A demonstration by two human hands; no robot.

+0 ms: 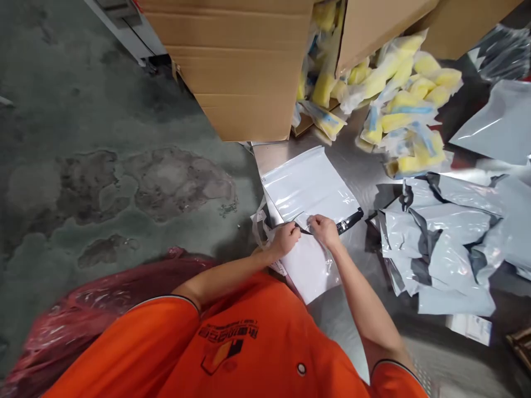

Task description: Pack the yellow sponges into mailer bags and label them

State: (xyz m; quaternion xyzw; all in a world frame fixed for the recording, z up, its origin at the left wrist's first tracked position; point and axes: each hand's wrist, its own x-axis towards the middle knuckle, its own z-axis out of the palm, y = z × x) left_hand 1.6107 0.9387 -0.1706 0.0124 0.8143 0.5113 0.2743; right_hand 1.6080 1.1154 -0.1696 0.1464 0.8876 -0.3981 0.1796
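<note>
A white plastic mailing bag (pixel 311 177) lies flat at the steel table's left edge, its black inner lining showing along the side nearest me. My left hand (pixel 287 237) is closed at that near edge, fingers pinched on the bag. Close beside it on the right, my right hand (pixel 324 229) pinches the same edge, where a strip of the film is pulled up. Under my forearms lies a white sheet (pixel 309 268), partly covered by clear film. Exactly what sits between my fingertips is hidden.
Several white mailing bags (pixel 448 237) are heaped on the right. Yellow items in clear wrappers (pixel 409 116) spill from a cardboard box (pixel 244 66) at the back. A red plastic sack (pixel 95 309) stands at my left, on the concrete floor (pixel 186 182).
</note>
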